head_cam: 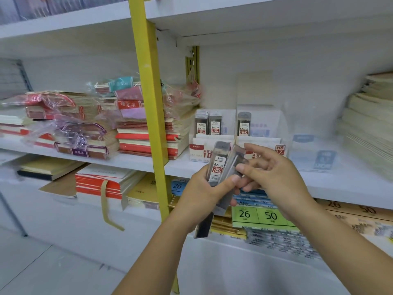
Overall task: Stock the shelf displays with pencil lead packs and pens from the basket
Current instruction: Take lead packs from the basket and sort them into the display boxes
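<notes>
My left hand [202, 194] grips a fanned bundle of pencil lead packs [219, 167], grey tubes with white and red 0.7 labels, in front of the middle shelf. My right hand [274, 179] pinches the rightmost pack of the bundle [236, 162] between thumb and fingers. Behind the hands stand two clear display boxes on the shelf: the left display [212, 133] holds several 0.5 packs, the right display [255, 128] holds one 0.7 pack [244, 124]. The basket and pens are out of view.
A yellow upright post [151, 107] runs down just left of the displays. Stacks of notebooks [136, 133] fill the shelf to the left, paper stacks [370, 124] lie at the far right. An unfilled clear display [314, 154] stands right of the lead boxes. Notebooks lie on the lower shelf.
</notes>
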Demonstrator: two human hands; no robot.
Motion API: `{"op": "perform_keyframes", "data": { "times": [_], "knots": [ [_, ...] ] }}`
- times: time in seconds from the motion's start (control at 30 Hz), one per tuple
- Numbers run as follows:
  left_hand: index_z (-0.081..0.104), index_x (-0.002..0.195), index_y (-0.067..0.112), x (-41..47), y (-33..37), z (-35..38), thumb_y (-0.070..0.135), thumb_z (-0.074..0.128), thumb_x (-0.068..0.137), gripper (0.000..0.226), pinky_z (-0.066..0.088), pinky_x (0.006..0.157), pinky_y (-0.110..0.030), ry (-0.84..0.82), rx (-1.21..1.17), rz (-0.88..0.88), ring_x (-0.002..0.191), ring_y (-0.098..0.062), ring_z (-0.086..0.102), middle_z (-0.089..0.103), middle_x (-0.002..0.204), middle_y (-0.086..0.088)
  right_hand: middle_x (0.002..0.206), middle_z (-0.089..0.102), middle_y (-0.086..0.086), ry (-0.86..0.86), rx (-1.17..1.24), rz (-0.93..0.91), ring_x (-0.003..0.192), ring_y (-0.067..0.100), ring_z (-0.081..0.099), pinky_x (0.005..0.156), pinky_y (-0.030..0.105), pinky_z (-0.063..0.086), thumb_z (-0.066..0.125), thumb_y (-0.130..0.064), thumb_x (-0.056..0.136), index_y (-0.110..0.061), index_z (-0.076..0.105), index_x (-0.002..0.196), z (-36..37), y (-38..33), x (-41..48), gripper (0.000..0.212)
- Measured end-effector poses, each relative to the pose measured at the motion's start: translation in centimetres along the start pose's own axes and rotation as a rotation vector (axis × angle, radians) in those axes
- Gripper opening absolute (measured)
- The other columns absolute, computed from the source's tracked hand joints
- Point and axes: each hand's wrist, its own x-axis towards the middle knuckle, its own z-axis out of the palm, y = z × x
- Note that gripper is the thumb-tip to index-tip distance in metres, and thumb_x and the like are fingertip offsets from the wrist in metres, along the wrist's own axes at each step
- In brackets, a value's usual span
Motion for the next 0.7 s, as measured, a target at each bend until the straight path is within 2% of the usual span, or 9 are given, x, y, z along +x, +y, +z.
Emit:
{"op": "perform_keyframes", "data": {
  "times": [0.1,0.17,0.27,0.47,0.57,0.7],
  "knots": [
    [0.068,0.096,0.048,-0.3,0.1,0.0,0.059,0.071,0.078,0.021,0.059,0.063,-0.024,0.002,0.022,0.01,0.073,-0.021,0.077,0.079,0.093,0.002,0.074,0.071,0.004,0.004,0.0,-0.025,0.065,0.026,0.072,0.059,0.027,0.057,0.072,-0.006,0.083,-0.028,0.057,0.124,-0.4,0.0,-0.2,0.048],
    [0.066,0.098,0.05,-0.3,0.0,-0.3,0.065,0.067,0.082,0.021,0.059,0.063,-0.022,0.003,0.052,0.008,0.075,-0.019,0.077,0.079,0.095,0.005,0.075,0.072,0.005,0.007,0.011,-0.038,0.067,0.025,0.073,0.06,0.025,0.057,0.071,-0.007,0.085,-0.029,0.056,0.124,-0.8,-0.1,-0.3,0.047],
    [0.063,0.098,0.053,-0.5,-0.2,-0.6,0.073,0.064,0.077,0.029,0.056,0.058,-0.017,0.005,0.079,-0.009,0.078,-0.015,0.077,0.078,0.098,0.01,0.079,0.072,0.007,-0.007,0.028,-0.043,0.071,0.025,0.073,0.062,0.024,0.057,0.071,-0.008,0.085,-0.03,0.055,0.124,-1.2,-0.2,-0.5,0.048],
    [0.064,0.095,0.051,-0.7,-0.3,-0.5,0.06,0.071,0.083,0.016,0.054,0.058,-0.015,0.005,0.044,-0.025,0.083,-0.013,0.077,0.077,0.096,0.011,0.082,0.073,0.007,0.006,0.023,-0.043,0.069,0.023,0.072,0.062,0.026,0.057,0.076,-0.031,0.074,-0.023,0.06,0.115,-1.2,-0.2,-0.6,0.045],
    [0.066,0.096,0.049,-0.7,-0.6,-0.3,0.058,0.073,0.08,0.019,0.052,0.058,-0.017,0.006,0.012,-0.046,0.086,-0.014,0.076,0.077,0.096,0.006,0.084,0.073,0.004,0.015,-0.011,-0.047,0.069,0.021,0.071,0.063,0.024,0.055,0.075,-0.023,0.082,-0.023,0.06,0.11,-1.2,0.2,-0.5,0.032],
    [0.07,0.094,0.045,-0.5,-1.0,-0.7,0.053,0.074,0.081,0.015,0.053,0.055,-0.025,0.083,-0.059,-0.086,0.088,-0.018,0.076,0.078,0.097,0.005,0.093,0.074,0.0,-0.025,0.028,-0.029,0.079,0.017,0.071,0.069,0.024,0.056,0.069,-0.011,0.087,-0.025,0.062,0.114,-2.1,0.1,0.0,0.031]
  ]
}}
